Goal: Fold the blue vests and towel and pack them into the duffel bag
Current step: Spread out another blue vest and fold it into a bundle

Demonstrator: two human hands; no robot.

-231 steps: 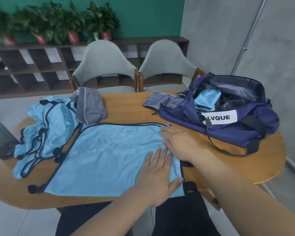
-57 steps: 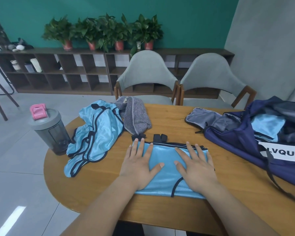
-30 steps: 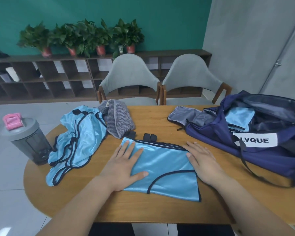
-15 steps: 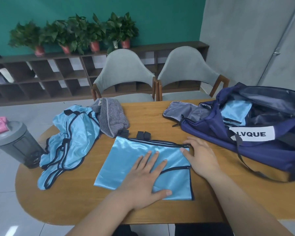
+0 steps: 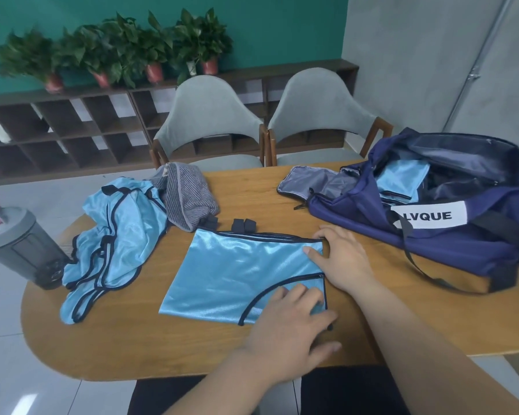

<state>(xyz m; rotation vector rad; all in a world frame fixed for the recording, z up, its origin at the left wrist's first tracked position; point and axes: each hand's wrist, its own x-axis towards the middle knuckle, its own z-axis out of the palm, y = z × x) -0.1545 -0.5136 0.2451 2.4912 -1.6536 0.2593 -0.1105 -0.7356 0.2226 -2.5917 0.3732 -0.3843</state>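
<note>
The folded vest point(image 5: 237, 277) lies flat in the middle of the table point(image 5: 162, 345), a little back from its near edge, two dark tabs poking out at its far hem. Half a second ago the left hand point(image 5: 288, 327) lay spread on the vest's middle. Now it has slid to the near right corner, its fingers point(image 5: 303, 295) lying close together on the cloth and its thumb on the bare wood. The right hand point(image 5: 345, 259) is at the vest's right edge as before, thumb on top of the cloth and fingers bent round the far right corner; whether it pinches the hem or only rests there, I cannot tell.

Toward the left end lie the crumpled vests point(image 5: 117, 235), with the striped towel point(image 5: 186, 196) touching them near the far edge. The duffel bag point(image 5: 438, 244) sits open at the right end with a packed vest point(image 5: 402, 178) inside. A shaker bottle point(image 5: 21, 244) stands at the left edge.
</note>
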